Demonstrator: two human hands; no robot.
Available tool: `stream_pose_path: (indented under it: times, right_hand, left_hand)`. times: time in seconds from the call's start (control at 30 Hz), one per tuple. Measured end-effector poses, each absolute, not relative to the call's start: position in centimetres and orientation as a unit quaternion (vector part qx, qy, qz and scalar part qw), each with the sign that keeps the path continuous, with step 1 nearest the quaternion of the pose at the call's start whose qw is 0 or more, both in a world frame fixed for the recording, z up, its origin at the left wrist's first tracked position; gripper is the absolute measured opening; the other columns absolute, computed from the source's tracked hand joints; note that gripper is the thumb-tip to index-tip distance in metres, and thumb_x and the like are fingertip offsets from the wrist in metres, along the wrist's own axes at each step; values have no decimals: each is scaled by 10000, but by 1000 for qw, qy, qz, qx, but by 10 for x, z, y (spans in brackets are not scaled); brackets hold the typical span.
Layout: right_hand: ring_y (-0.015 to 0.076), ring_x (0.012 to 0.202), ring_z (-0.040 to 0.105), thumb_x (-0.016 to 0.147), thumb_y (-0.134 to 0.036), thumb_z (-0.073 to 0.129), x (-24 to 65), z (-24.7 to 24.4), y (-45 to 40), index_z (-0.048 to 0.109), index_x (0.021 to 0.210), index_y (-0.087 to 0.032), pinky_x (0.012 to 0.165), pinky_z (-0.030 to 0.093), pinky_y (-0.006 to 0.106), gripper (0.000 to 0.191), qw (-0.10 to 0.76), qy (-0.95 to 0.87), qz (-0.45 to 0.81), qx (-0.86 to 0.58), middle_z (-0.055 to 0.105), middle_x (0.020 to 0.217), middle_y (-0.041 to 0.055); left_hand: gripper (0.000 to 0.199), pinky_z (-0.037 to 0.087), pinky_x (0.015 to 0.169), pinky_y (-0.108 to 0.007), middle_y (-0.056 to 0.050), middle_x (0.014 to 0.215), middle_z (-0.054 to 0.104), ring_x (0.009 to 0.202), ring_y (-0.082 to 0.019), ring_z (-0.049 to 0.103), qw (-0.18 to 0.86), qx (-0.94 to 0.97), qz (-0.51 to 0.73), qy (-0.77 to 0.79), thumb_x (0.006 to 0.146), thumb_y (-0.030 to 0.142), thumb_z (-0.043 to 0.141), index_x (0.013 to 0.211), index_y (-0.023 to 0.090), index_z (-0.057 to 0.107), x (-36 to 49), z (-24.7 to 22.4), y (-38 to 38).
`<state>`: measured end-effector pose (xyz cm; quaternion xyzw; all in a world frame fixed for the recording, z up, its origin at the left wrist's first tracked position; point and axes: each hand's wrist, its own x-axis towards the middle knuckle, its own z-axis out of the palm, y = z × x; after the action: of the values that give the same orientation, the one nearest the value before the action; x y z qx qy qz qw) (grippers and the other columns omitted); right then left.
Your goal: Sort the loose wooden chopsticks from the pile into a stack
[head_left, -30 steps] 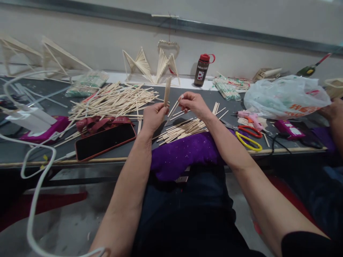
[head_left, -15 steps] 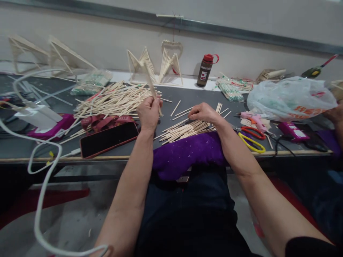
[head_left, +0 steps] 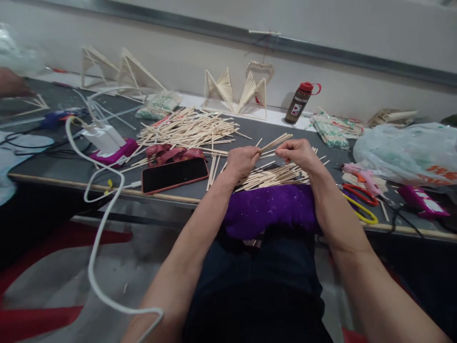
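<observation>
My left hand (head_left: 243, 163) is closed around a small bundle of thin wooden sticks (head_left: 276, 142), whose ends stick out to the right. Close beside those ends is my right hand (head_left: 299, 153), thumb and fingers pinched together; what they hold, if anything, I cannot make out. Below both hands lies a spread of loose wooden sticks (head_left: 273, 177), next to a purple cloth (head_left: 271, 209) at the table's front edge. A few separate sticks (head_left: 213, 172) rest left of my left hand. Farther back is a larger stick pile (head_left: 189, 128).
A phone (head_left: 174, 175) and red ribbon (head_left: 171, 155) lie left, near a white cable (head_left: 93, 267). Scissors (head_left: 360, 195), a pink glue gun (head_left: 364, 178) and a plastic bag (head_left: 403, 150) are right. Behind stand a bottle (head_left: 298, 103) and stick models (head_left: 218, 90). Another person's hand (head_left: 12, 83) shows far left.
The view has turned left. My left hand has come over to my right hand, and its sticks have tipped from upright to pointing right. Several sticks now lie left of it.
</observation>
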<state>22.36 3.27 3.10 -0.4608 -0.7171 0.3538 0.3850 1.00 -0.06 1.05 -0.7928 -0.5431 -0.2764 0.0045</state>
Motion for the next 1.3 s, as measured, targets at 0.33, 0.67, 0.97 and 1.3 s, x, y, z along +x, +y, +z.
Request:
stream_pose_path:
  times: [0.33,0.67,0.97,1.3]
  right_hand:
    - [73,420,477,587,-245,705,217,30,36,618,616,-166,410,421,216,120,499,-615,413,-450,586,539,-9]
    - [115,570,601,593,-315,755,224,41,26,697,767,-147,443,458,206,249,424,-597,531,-426,689,740,75]
    - [97,493,559,587,-249,783,225,36,28,679,734,-145,478,492,230,209,452,-644,435,-438,614,575,5]
    - [66,474,539,709,-268,690,217,31,42,607,724,-164,473,495,199,134,570,-596,317,-469,585,573,-34]
  left_hand:
    - [338,399,684,-292,-37,992,723,912,-188,646,21,-807,-278,-521,975,362,357,1044,265,673,17,7,-4]
    - [308,366,616,-314,-51,922,693,844,-208,626,75,-803,-272,-525,972,344,379,987,258,675,14,7,0]
    - [273,352,595,-318,-53,895,696,826,-211,623,88,-813,-242,-523,957,316,421,959,252,687,13,7,0]
    - [298,395,663,-315,-44,986,721,883,-213,644,36,-788,-232,-569,955,338,411,1044,257,684,18,15,-2]
